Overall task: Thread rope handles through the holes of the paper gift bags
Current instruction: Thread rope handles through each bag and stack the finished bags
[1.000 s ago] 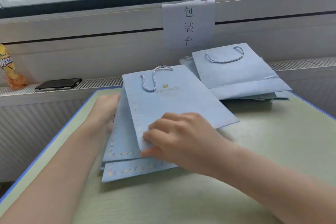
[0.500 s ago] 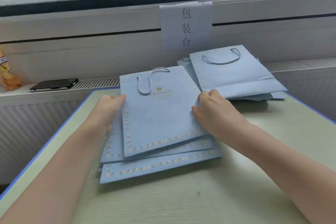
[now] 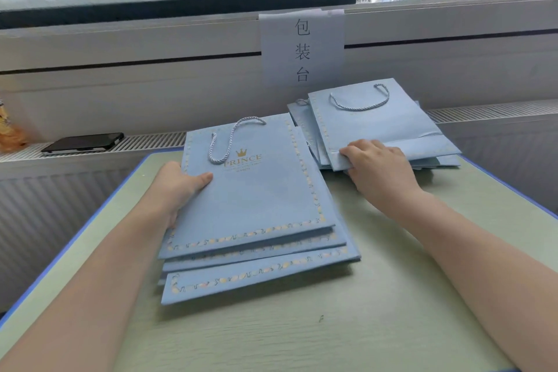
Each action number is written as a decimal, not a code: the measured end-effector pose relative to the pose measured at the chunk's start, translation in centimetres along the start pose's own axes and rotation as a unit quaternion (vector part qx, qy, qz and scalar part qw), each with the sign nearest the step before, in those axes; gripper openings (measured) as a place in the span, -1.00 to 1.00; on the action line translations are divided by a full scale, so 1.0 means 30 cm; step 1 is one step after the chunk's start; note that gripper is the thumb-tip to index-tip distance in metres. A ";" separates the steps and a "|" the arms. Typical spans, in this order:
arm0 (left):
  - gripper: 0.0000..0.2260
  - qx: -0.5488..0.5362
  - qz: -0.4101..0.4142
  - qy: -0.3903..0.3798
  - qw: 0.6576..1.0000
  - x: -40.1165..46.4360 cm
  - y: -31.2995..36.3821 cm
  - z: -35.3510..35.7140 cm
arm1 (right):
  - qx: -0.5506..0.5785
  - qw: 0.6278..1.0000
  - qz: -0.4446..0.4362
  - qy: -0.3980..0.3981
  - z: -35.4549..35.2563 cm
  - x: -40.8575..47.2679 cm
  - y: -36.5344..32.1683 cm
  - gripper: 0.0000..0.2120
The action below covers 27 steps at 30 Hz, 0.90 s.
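From my head camera, looking down on the pale green table [image 3: 392, 326]: a stack of flat blue gift bags [image 3: 256, 251] lies in front of me at the centre. The top bag [image 3: 256, 190] is face up, with a gold crown and "PRINCE" printed on it, and its rope handle [image 3: 229, 142] curls over the print towards twelve o'clock. My left hand [image 3: 178, 190] holds this stack at its nine o'clock edge, the thumb lying flat on top of the top bag and the fingers tucked under the edge, out of sight.

At about two o'clock from that stack, just beside it, sits a second pile of bags [image 3: 377, 130]. Its uppermost bag carries a rope handle too [image 3: 362, 100], looped across the end near the wall. My right hand [image 3: 380, 166] grips the near corner of this pile, at its seven o'clock, fingers curled over the top of the bag's folded base and the thumb below; how many bags it has hold of I cannot tell.

At twelve o'clock a paper sign [image 3: 302, 48] with three characters hangs on the wall under the window. At ten o'clock a dark phone [image 3: 83, 143] lies on the radiator ledge, with an orange packet [image 3: 9, 130] at the frame's left edge.
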<state>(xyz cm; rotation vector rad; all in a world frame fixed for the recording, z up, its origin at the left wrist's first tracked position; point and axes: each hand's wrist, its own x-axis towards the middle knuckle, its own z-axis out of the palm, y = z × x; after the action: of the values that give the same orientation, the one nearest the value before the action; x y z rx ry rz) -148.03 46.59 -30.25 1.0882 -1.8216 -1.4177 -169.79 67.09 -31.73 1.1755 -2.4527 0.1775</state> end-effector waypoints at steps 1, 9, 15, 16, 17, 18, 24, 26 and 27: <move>-0.93 0.003 0.002 0.000 1.000 0.000 0.001 0.001 | 0.000 1.000 0.001 0.025 0.014 0.006 0.007 -0.76; -0.95 0.020 -0.003 -0.014 1.000 -0.004 0.008 -0.003 | 0.157 0.921 -0.064 0.352 -0.117 -0.023 -0.054 -0.79; -0.61 -0.003 -0.024 -0.011 1.000 0.005 0.012 -0.040 | 0.221 0.889 -0.292 0.274 -0.190 -0.165 -0.301 -0.77; -0.50 -0.015 -0.032 0.000 0.999 0.014 0.008 -0.044 | 0.208 0.894 -0.327 0.225 -0.168 -0.186 -0.339 -0.78; -0.45 -0.027 -0.032 0.009 0.999 0.031 -0.003 -0.053 | 0.200 0.894 -0.364 0.169 -0.142 -0.201 -0.365 -0.80; -0.42 -0.036 -0.034 0.013 0.999 0.035 -0.009 -0.058 | 0.197 0.889 -0.396 0.117 -0.118 -0.211 -0.378 -0.83; -0.02 0.124 -0.022 -0.005 0.992 -0.001 0.020 -0.029 | 0.287 0.871 -0.390 0.078 -0.115 -0.178 -0.339 -0.67; -0.07 0.167 -0.001 -0.014 0.986 -0.012 0.026 -0.006 | 0.322 0.888 -0.292 0.153 -0.135 -0.138 -0.295 -0.75; -0.17 0.171 0.005 -0.011 0.985 -0.010 0.022 0.002 | 0.332 0.899 -0.220 0.183 -0.138 -0.111 -0.264 -0.76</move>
<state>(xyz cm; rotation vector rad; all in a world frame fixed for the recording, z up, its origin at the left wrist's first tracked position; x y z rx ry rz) -148.09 46.95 -29.62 1.2301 -2.1351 -1.1393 -160.54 65.64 -29.85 1.7403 -1.7681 1.0541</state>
